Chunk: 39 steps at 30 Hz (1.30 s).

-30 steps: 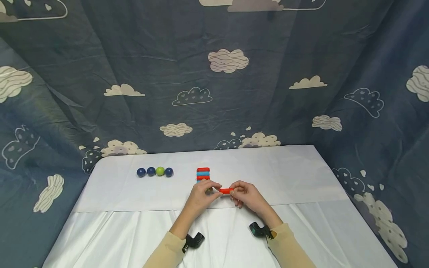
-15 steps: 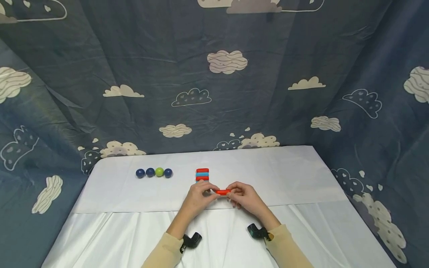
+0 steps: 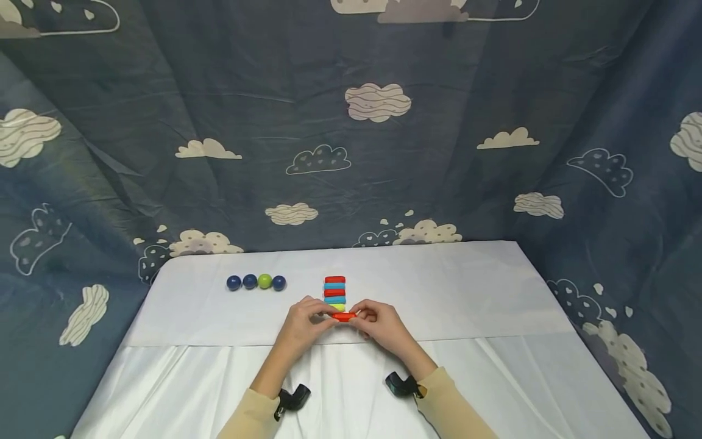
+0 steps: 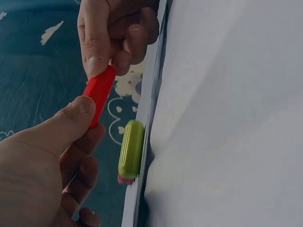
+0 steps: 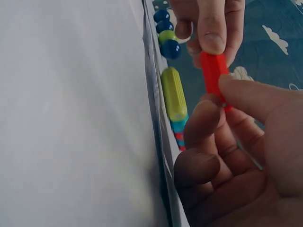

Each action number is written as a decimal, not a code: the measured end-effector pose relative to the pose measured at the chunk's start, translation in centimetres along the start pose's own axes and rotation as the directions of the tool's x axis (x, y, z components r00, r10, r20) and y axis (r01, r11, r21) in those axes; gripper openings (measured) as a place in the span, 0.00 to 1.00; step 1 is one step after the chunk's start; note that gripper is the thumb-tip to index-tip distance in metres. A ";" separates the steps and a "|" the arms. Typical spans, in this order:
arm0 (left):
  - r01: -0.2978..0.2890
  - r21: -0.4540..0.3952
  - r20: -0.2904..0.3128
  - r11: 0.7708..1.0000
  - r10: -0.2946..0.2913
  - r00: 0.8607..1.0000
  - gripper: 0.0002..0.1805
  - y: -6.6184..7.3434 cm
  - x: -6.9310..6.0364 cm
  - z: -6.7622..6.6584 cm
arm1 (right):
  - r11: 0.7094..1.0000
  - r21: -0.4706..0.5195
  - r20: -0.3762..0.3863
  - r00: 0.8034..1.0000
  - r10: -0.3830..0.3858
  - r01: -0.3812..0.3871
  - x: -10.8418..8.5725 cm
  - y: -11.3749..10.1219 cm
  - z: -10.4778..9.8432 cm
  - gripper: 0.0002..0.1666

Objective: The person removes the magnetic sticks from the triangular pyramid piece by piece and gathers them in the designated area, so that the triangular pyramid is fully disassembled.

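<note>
A ribbed red bar with rounded ends [image 3: 343, 317] is held level between my two hands. My left hand [image 3: 300, 326] pinches one end between thumb and fingers, and my right hand [image 3: 382, 326] pinches the other. Both wrist views show the red bar [image 4: 101, 92] raised off the white table. Just beyond it lies a yellow-green ribbed bar [image 5: 173, 94], partly covered by the held bar in the head view. Behind that, red and blue bars [image 3: 334, 292] alternate in a column running away from me.
Several balls stand in a row at the back left of the table: dark blue ones [image 3: 233, 282] and one green ball [image 3: 265, 281]. White cloth [image 3: 466, 292] covers the table. A dark cloud-patterned curtain [image 3: 417, 158] hangs behind and at both sides.
Both hands have moved left together with the red bar, bringing it in front of the column. The near blue bar and the yellow-green bar now show. Balls and column keep their places.
</note>
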<state>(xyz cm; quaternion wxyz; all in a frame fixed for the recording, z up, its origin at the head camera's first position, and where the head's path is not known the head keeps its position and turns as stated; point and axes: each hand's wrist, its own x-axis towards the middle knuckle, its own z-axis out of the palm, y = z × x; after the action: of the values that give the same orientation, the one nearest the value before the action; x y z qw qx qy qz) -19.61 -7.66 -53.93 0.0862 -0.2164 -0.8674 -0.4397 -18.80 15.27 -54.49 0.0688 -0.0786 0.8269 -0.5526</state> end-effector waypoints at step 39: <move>0.185 0.114 -0.006 0.976 -0.186 0.983 0.08 -1.9 0.0 0.2 | 0.978 -0.207 -0.065 0.998 0.024 -0.037 1.5 -1.1 2.5 0.07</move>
<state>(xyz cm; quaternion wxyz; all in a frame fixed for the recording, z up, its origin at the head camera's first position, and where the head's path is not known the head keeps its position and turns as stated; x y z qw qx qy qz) -20.51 -8.46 -55.47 0.0549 -0.1302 -0.9078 -0.3949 -19.74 12.23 -54.45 0.0428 -0.0554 0.8830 -0.4642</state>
